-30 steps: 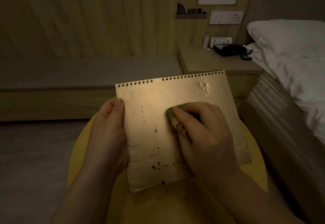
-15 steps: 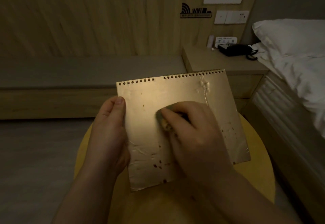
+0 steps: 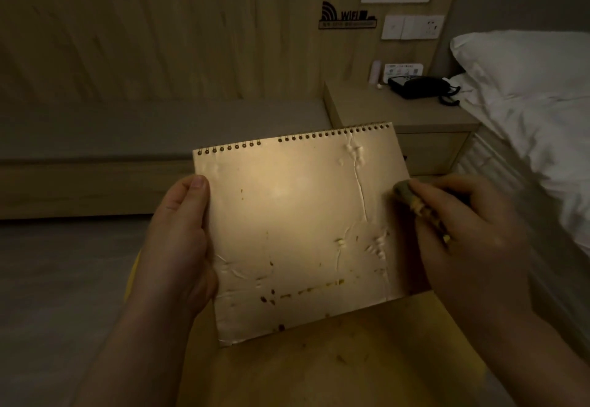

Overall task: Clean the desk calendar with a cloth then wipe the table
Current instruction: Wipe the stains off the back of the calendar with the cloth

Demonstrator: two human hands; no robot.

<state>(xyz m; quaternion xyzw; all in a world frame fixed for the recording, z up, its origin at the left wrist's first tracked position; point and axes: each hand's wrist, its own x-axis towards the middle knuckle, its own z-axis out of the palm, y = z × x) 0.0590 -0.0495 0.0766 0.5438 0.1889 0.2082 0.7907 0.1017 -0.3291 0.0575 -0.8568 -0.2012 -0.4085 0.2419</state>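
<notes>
The desk calendar [image 3: 297,234], a tan spiral-bound card with dark specks and ridges of dried residue, is held tilted above the round yellow table [image 3: 351,365]. My left hand [image 3: 178,244] grips its left edge, thumb on the front. My right hand [image 3: 466,234] is closed on a small bunched cloth [image 3: 407,194], which sits at the calendar's right edge. The calendar's lower right corner is hidden behind my right hand.
A wooden nightstand [image 3: 383,109] with a black telephone [image 3: 419,86] stands behind the calendar. A bed with a white pillow [image 3: 526,65] runs along the right. A low grey bench [image 3: 159,125] lines the wood-panelled wall.
My right hand has swept the cloth from the middle of the calendar out to its right edge, uncovering the residue at lower right. My left hand keeps its grip.
</notes>
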